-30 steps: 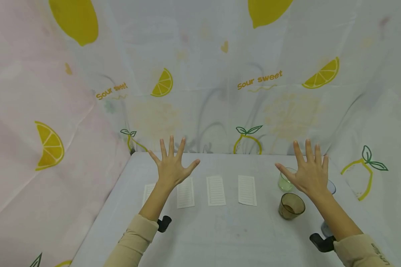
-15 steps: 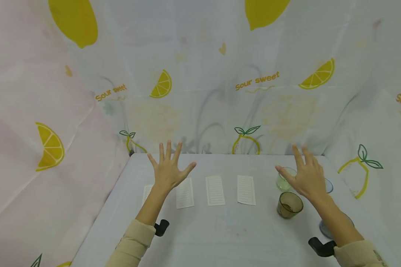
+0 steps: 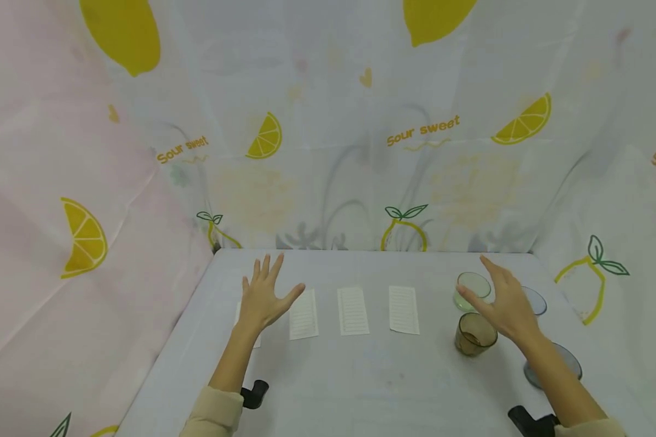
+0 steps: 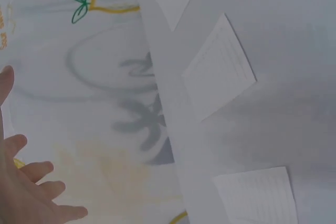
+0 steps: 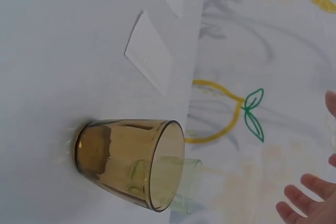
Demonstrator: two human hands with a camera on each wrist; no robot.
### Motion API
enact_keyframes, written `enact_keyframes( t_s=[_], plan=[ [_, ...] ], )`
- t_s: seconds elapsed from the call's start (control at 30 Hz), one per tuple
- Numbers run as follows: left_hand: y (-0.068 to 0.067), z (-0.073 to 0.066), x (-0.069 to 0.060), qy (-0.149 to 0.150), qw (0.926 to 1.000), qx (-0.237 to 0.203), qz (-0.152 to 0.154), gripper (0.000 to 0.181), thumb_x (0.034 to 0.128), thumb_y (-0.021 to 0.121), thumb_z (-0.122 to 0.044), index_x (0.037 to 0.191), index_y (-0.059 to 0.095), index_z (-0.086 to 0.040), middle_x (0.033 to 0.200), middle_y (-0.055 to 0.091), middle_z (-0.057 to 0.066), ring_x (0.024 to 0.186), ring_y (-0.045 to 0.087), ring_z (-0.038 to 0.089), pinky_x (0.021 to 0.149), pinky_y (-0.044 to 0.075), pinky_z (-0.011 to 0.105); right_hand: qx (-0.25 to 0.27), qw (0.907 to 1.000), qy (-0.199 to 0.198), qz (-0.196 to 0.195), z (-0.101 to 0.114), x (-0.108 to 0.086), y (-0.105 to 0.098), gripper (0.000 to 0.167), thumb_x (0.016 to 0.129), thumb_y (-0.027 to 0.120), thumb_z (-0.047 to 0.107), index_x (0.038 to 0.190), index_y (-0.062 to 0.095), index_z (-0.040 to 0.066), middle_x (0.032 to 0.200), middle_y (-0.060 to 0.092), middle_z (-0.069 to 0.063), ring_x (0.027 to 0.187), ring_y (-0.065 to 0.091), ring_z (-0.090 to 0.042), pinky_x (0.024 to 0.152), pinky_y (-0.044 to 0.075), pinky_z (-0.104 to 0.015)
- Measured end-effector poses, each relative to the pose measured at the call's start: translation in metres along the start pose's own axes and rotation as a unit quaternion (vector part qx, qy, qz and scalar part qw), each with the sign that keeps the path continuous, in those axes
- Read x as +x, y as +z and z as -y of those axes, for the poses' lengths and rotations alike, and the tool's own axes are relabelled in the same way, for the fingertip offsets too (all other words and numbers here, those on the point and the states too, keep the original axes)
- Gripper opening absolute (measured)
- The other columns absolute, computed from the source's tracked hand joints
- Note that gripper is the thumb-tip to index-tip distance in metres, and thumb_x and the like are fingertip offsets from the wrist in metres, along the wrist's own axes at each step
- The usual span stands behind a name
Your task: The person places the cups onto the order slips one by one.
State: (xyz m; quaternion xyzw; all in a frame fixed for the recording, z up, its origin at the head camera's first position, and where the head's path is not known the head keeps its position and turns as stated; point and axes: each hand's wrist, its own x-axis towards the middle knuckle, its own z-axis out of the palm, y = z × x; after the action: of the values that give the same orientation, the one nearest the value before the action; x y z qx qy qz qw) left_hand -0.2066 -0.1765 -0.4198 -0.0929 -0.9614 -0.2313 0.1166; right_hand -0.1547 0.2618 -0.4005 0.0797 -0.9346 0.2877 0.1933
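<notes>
Fingers spread and holding nothing, the left hand (image 3: 265, 300) hovers over the left part of the table, near the two leftmost white lined cards (image 3: 303, 314). The right hand (image 3: 508, 306), empty too, is raised beside a brown glass (image 3: 475, 335) and a green glass (image 3: 472, 285), its thumb apart from its fingers. Behind that hand a blue-rimmed glass (image 3: 534, 301) is partly hidden; a grey glass (image 3: 565, 359) is partly covered by the right forearm. In the right wrist view the brown glass (image 5: 121, 156) stands in front of the green one (image 5: 191, 182).
Two more lined cards (image 3: 353, 311) (image 3: 404, 309) lie in the row at mid-table. The white table (image 3: 361, 388) meets a lemon-printed curtain (image 3: 328, 121) at its back edge, with more curtain at both sides. A black wrist mount shows at each forearm.
Both hands have come down and back a little from their raised position. The right hand's fingers have drawn together and turned sideways. The glasses and cards have not moved.
</notes>
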Motion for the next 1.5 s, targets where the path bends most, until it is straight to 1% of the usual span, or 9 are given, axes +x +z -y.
enact_keyframes(
  t_s=[0.2,0.37,0.53,0.77,0.9,1.03,1.23,1.33,1.5],
  plan=[
    [0.006,0.021,-0.013,0.007,0.9972,-0.074,0.011,0.081,0.0824,0.066,-0.045,0.147,0.033,-0.009,0.149,0.03,0.023,0.139,0.019,0.044,0.104,0.021,0.067,0.033,0.9991,-0.004,0.026,-0.01,-0.012,0.001,0.076,0.083,0.07,0.029,0.14,0.034,-0.006,0.13,0.044,-0.035,0.111,0.047,-0.048,0.084,0.038,-0.065],
    [0.014,0.039,-0.022,-0.002,0.9947,-0.102,0.013,0.081,0.08,0.071,-0.041,0.144,0.037,-0.004,0.147,0.033,0.021,0.136,0.025,0.044,0.1,0.025,0.07,0.043,0.9985,-0.005,0.033,-0.021,-0.021,0.004,0.074,0.081,0.073,0.026,0.137,0.038,-0.01,0.128,0.046,-0.035,0.107,0.049,-0.048,0.082,0.041,-0.063],
    [0.026,0.058,-0.027,-0.009,0.9928,-0.12,0.003,0.083,0.0766,0.075,-0.037,0.14,0.039,0.002,0.143,0.038,0.025,0.132,0.032,0.047,0.1,0.03,0.067,0.044,0.9984,-0.007,0.034,-0.032,-0.03,0.01,0.073,0.077,0.076,0.023,0.132,0.043,-0.013,0.124,0.049,-0.037,0.104,0.051,-0.049,0.078,0.043,-0.063],
    [0.043,0.08,-0.028,-0.025,0.989,-0.145,0.013,0.079,0.0751,0.077,-0.034,0.136,0.044,0.005,0.139,0.043,0.025,0.131,0.034,0.046,0.101,0.033,0.061,0.051,0.997,0.004,0.058,-0.047,-0.041,0.022,0.081,0.076,0.076,0.024,0.134,0.036,-0.016,0.127,0.042,-0.042,0.111,0.043,-0.057,0.084,0.038,-0.069],
    [0.05,0.091,-0.028,-0.033,0.9895,-0.137,0.034,0.077,0.0759,0.077,-0.032,0.134,0.045,0.007,0.138,0.044,0.027,0.13,0.034,0.047,0.103,0.033,0.059,0.061,0.9954,0.02,0.071,-0.053,-0.047,0.029,0.088,0.074,0.078,0.026,0.137,0.032,-0.015,0.132,0.036,-0.042,0.119,0.033,-0.06,0.091,0.03,-0.071],
    [0.054,0.103,-0.028,-0.042,0.9906,-0.12,0.051,0.075,0.0773,0.077,-0.028,0.134,0.044,0.009,0.138,0.041,0.031,0.131,0.032,0.049,0.104,0.03,0.06,0.061,0.9944,0.037,0.077,-0.058,-0.052,0.035,0.091,0.074,0.079,0.029,0.139,0.03,-0.013,0.135,0.033,-0.041,0.122,0.029,-0.059,0.092,0.028,-0.072],
    [0.053,0.125,-0.034,-0.071,0.9904,-0.093,0.073,0.077,0.0801,0.074,-0.028,0.137,0.039,0.01,0.141,0.033,0.033,0.132,0.024,0.052,0.104,0.021,0.066,0.053,0.9927,0.06,0.089,-0.061,-0.058,0.042,0.095,0.073,0.079,0.031,0.14,0.028,-0.012,0.136,0.032,-0.042,0.122,0.029,-0.06,0.093,0.028,-0.071],
    [0.048,0.137,-0.039,-0.084,0.9903,-0.079,0.077,0.077,0.0812,0.072,-0.029,0.137,0.037,0.011,0.142,0.03,0.035,0.132,0.021,0.053,0.103,0.02,0.069,0.045,0.9927,0.064,0.092,-0.062,-0.06,0.043,0.095,0.072,0.079,0.032,0.139,0.029,-0.013,0.134,0.034,-0.043,0.117,0.038,-0.057,0.091,0.033,-0.069],
    [0.039,0.153,-0.049,-0.11,0.9878,-0.061,0.092,0.08,0.0806,0.071,-0.032,0.137,0.035,0.012,0.141,0.027,0.038,0.131,0.019,0.057,0.101,0.021,0.07,0.046,0.9928,0.063,0.091,-0.065,-0.063,0.045,0.095,0.072,0.08,0.029,0.139,0.029,-0.014,0.131,0.037,-0.043,0.098,0.055,-0.052,0.08,0.044,-0.065]
  ],
)
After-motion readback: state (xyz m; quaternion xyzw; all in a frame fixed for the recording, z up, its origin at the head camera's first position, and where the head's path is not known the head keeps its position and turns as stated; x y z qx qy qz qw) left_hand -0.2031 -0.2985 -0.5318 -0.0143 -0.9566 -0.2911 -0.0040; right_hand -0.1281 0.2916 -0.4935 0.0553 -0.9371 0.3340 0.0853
